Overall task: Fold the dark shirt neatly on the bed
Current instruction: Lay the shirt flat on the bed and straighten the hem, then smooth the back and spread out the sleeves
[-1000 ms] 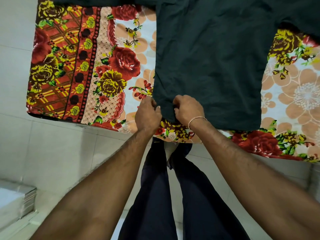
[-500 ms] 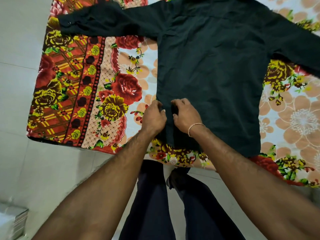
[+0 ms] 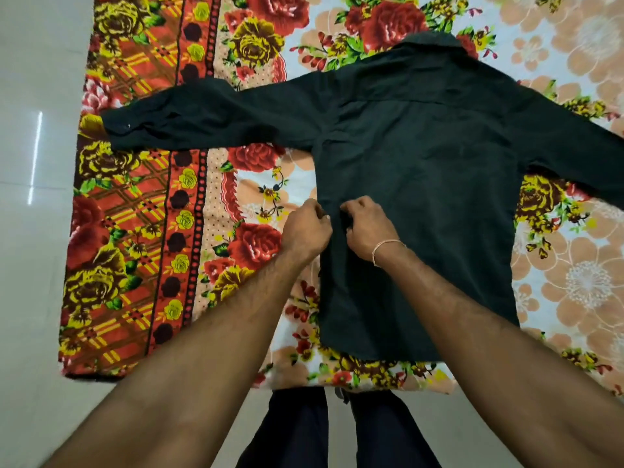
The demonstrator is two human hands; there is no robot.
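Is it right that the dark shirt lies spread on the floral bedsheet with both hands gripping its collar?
Not quite. The head view shows the dark shirt spread on the floral bedsheet, but the left hand and right hand pinch its left side edge, about midway down. The collar lies untouched at the far end.

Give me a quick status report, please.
Both hands, left and right, pinching shirt's left edge. Shirt spread flat, sleeves out, unfolded. Bed unobstructed.

One dark shirt (image 3: 422, 184), two hands, left hand (image 3: 305, 228), right hand (image 3: 368, 229), one bed (image 3: 141, 211)
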